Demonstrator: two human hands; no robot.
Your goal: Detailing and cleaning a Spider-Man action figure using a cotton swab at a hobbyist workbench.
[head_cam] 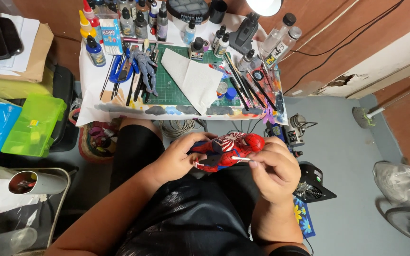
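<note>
From above, at the centre of the frame over the lap, the left hand [179, 159] is wrapped around a red and blue figure [228, 149] while the right hand [274, 170] pinches a thin white stick [241, 159] against it, below the cluttered table [88, 102] of paint bottles [141, 21].

Single view, worn on the head, aimed steeply down past the chest. The lap and both hands are seen close, low in frame; the cluttered work table [119, 106] lies further off at top, grey floor [352, 156] at right.
</note>
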